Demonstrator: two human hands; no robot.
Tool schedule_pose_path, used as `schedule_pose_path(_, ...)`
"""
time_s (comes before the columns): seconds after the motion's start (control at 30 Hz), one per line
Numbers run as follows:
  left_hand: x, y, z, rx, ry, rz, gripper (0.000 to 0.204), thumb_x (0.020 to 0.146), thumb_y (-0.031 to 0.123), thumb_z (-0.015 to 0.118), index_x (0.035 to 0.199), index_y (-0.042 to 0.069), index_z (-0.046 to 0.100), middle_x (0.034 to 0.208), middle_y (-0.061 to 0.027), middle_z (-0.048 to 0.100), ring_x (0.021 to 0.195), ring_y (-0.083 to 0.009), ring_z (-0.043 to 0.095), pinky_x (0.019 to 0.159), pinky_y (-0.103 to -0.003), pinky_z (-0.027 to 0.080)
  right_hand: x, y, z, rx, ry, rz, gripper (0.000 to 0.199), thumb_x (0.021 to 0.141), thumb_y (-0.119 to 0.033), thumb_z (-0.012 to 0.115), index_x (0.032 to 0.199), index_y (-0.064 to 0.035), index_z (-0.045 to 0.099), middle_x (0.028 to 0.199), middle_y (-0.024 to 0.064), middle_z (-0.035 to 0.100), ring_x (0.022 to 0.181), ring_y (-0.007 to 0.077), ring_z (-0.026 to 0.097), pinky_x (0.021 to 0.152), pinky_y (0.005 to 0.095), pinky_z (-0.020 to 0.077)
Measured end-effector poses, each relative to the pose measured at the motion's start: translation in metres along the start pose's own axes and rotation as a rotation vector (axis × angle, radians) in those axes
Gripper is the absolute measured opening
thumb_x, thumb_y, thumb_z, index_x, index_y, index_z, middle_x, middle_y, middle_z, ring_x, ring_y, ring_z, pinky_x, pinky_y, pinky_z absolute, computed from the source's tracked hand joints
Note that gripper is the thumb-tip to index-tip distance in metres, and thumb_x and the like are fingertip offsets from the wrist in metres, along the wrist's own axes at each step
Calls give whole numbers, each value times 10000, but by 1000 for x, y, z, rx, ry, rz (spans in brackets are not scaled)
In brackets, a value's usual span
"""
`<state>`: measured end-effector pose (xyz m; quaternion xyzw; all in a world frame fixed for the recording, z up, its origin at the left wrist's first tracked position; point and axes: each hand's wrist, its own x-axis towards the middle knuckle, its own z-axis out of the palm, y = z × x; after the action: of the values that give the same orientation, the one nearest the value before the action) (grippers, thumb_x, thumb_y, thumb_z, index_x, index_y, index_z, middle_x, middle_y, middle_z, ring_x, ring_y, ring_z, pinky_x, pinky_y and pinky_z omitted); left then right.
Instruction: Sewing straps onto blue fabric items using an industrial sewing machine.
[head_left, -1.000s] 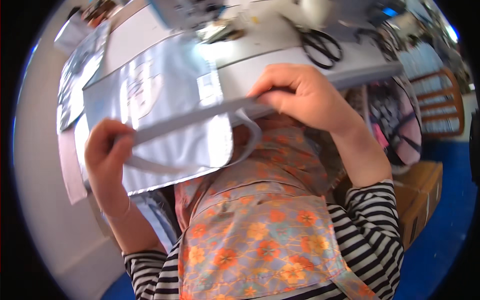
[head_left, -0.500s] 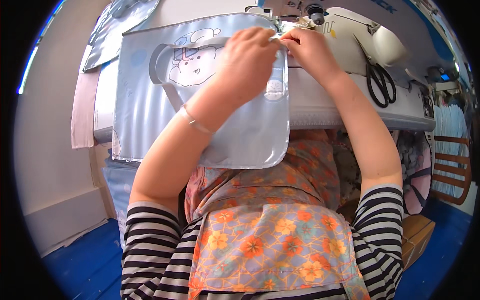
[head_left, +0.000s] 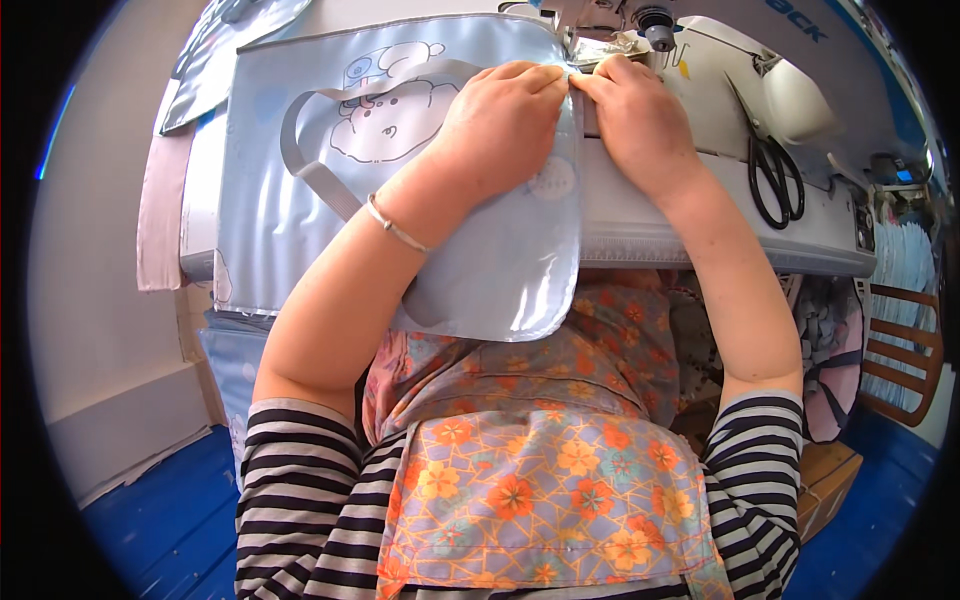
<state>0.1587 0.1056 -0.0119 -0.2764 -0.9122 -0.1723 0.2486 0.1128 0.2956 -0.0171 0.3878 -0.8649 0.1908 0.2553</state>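
Observation:
A light blue, glossy fabric panel (head_left: pixel 480 285) with a cartoon animal print lies on the sewing machine bed and hangs over its front edge. Across the print, a grey strap (head_left: pixel 322 185) loops and runs under my left forearm. My left hand (head_left: pixel 508 125) is closed, its fingers pressed on the panel's right edge near the far right corner. Right beside it, my right hand (head_left: pixel 640 122) has curled fingers, with thumb and fingertip pinched at that same edge. The sewing machine (head_left: pixel 655 30) stands just beyond both hands; its needle area is partly hidden.
Black-handled scissors (head_left: pixel 772 180) lie on the machine bed to the right. Another blue panel (head_left: pixel 215 70) rests at the far left, above a hanging pink cloth (head_left: pixel 163 215). At the right, a brown wooden rack (head_left: pixel 900 340) stands before stacked light blue pieces.
The view has shifted slightly. Both hands stay at the panel's right edge, a little nearer to me relative to the machine head. My right hand's fingers are more curled.

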Motion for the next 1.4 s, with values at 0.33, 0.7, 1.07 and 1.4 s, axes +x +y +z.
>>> schedule_pose_path(0.33,11,-21,11,49,8,-35,340,848,107,570,1162,14,662,1241,-119,657,1176,-294,593,1003,-411,469,-3,-8,-7,43,-62,-106,259,793,-16,632,1038,-32,716,1118,58,701,990,257,644,873,359,540)
schedule_pose_path(0.7,-30,-135,-80,508,-270,-531,426,835,126,579,1254,74,635,1282,-131,632,1118,-339,627,959,-442,510,-7,-10,-11,35,-69,-87,267,789,8,621,1041,-18,706,1078,76,703,964,251,640,858,356,540)
schedule_pose_path(1.07,-45,-96,-118,-533,6,-728,342,922,81,633,1260,31,637,889,-25,621,812,-106,588,749,-251,485,-6,-13,-11,33,-90,-79,291,784,19,638,1065,-15,705,1086,83,701,973,257,636,874,358,536)
schedule_pose_path(1.4,-68,71,-133,-1089,-142,-523,400,905,-115,534,1277,12,612,1090,-63,663,851,-85,629,744,-232,530,-33,-123,-48,1051,49,185,366,875,-45,690,1235,-23,626,1099,91,696,1033,147,644,847,336,530)
